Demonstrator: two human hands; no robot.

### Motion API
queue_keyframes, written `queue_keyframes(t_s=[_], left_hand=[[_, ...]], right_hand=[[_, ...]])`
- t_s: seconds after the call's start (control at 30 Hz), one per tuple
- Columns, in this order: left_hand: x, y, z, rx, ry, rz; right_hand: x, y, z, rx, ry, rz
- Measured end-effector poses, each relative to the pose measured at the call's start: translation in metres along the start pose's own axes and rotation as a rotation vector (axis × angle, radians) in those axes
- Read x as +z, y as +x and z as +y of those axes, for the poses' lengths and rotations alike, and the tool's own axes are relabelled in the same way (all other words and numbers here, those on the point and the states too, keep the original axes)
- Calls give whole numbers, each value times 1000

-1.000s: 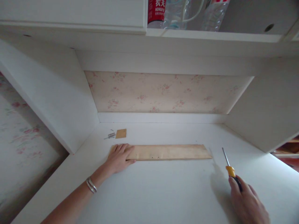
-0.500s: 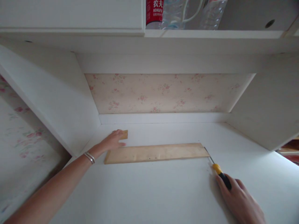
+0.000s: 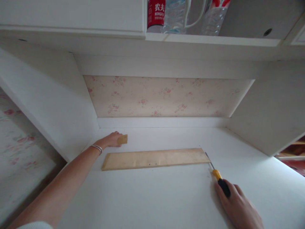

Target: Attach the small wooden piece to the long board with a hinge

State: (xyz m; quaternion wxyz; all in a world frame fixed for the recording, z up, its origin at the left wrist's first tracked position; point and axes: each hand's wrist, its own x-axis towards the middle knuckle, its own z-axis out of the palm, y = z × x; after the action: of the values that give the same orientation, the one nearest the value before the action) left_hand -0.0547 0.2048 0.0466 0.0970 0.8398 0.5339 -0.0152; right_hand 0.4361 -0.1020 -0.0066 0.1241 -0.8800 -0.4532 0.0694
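A long flat wooden board (image 3: 154,159) lies crosswise on the white desk top. Behind its left end, my left hand (image 3: 113,139) is closed round a small yellowish-brown wooden piece (image 3: 123,139), which sticks out to the right of my fingers. My right hand (image 3: 238,203) grips a screwdriver (image 3: 217,174) by its yellow and black handle. The screwdriver's thin shaft points away from me, with its tip beside the board's right end; whether it touches the wood I cannot tell.
White side panels (image 3: 47,92) stand left and right of the desk top (image 3: 152,197). Floral wallpaper (image 3: 164,97) shows at the back. Overhead, an open shelf (image 3: 214,39) holds clear plastic bottles (image 3: 175,16) and a red-labelled package (image 3: 156,14).
My left hand's fingers have closed in on the small wooden piece. The view has shifted slightly; my right hand still holds the screwdriver at the board's right end.
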Motion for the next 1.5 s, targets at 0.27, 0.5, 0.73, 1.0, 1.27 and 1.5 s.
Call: queue_keyframes(t_s=[0.27,0.5,0.73,1.0,1.27,1.5], left_hand=[[-8,-8,-8,-58,-1,-188],[1,-4,-8,26,-28,-79],[-9,-8,5,-26,-96,174],[-14,-80,112,187,-219,297],[41,-136,183,307,-392,147],[74,-134,192,319,-383,107]], right_hand=[[-2,-2,-1,-3,-13,-3],[3,1,3,-14,2,-7],[7,4,8,-18,11,-13],[3,2,4,2,-20,-29],[1,-3,-2,-6,-35,9],[-1,-6,-5,24,20,81]])
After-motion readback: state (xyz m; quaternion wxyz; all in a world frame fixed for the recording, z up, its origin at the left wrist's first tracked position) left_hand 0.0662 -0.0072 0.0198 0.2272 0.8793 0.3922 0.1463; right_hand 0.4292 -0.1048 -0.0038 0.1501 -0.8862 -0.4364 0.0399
